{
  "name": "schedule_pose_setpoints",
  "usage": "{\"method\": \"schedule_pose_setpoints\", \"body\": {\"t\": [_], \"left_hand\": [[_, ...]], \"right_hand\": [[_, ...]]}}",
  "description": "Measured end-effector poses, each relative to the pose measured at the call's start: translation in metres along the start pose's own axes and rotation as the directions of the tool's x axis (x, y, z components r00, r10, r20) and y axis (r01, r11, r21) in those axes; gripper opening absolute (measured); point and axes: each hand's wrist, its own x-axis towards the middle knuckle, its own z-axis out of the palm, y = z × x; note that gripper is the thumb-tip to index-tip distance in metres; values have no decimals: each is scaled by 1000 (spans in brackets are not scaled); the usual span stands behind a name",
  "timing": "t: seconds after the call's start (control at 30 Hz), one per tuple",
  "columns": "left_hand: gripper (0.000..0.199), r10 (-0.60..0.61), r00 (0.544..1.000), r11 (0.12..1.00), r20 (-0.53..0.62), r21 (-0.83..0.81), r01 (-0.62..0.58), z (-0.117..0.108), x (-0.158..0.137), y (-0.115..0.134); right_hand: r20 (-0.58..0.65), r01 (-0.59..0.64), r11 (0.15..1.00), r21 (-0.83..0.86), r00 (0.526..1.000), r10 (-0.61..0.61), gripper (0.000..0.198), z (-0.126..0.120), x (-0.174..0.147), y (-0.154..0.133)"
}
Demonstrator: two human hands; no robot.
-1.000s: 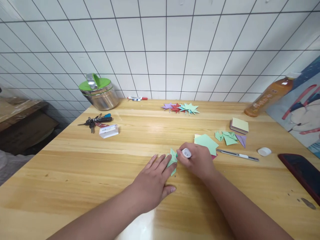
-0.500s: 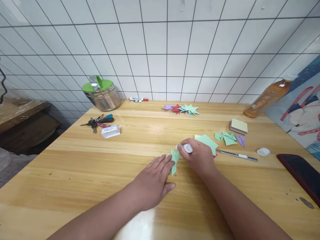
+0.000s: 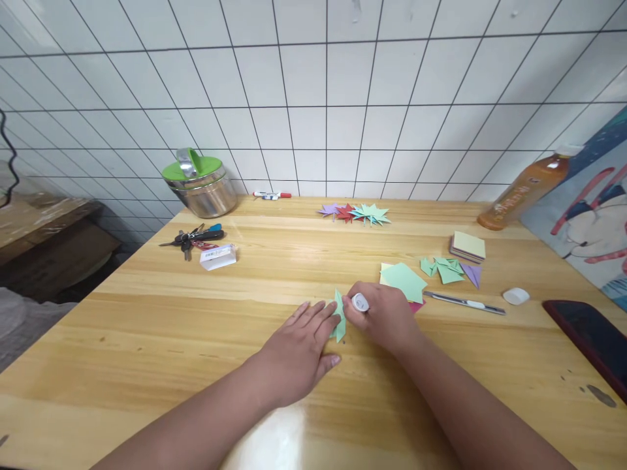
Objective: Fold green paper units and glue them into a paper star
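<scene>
A light green folded paper piece (image 3: 339, 318) lies on the wooden table, pressed down under the fingertips of my left hand (image 3: 304, 352). That hand rests flat with its fingers stretched out. My right hand (image 3: 386, 316) is closed around a glue stick (image 3: 361, 302), its white end tilted up toward me. The glue stick's other end is at the right edge of the green piece, and my fingers hide its tip. Close behind my right hand lie loose sheets of green paper (image 3: 404, 281), with yellow and dark pink ones partly showing.
Right of my hands are a utility knife (image 3: 463, 302), a white cap (image 3: 516, 296), folded papers (image 3: 445, 269), a paper pad (image 3: 467, 247), a phone (image 3: 588, 346) and a bottle (image 3: 529, 186). Paper stars (image 3: 355, 213), a marker (image 3: 272, 195), a steel pot (image 3: 210, 192), keys (image 3: 191, 239) and an eraser-like block (image 3: 218, 257) lie farther back.
My right hand has moved slightly left and down, bringing the glue stick onto the green piece, and the stick stands more upright. My left hand stays nearly in place.
</scene>
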Motion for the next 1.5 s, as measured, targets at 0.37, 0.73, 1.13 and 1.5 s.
{"method": "schedule_pose_setpoints", "body": {"t": [0.37,0.73,1.13,1.5], "left_hand": [[50,-7,1000,1000,-3,10,7,-5,2,-1],[42,5,999,999,-40,-40,-6,-13,6,-1],[43,23,998,996,-59,-80,-28,-12,5,-4],[44,12,999,997,-43,-78,-15,-13,5,-2]], "right_hand": [[-229,-157,640,752,848,477,26,-17,-3,27],[-45,-88,190,978,799,600,30,-17,7,77],[-358,-248,616,748,632,688,46,-23,4,122],[-150,-643,764,47,752,642,29,-16,8,124]]}}
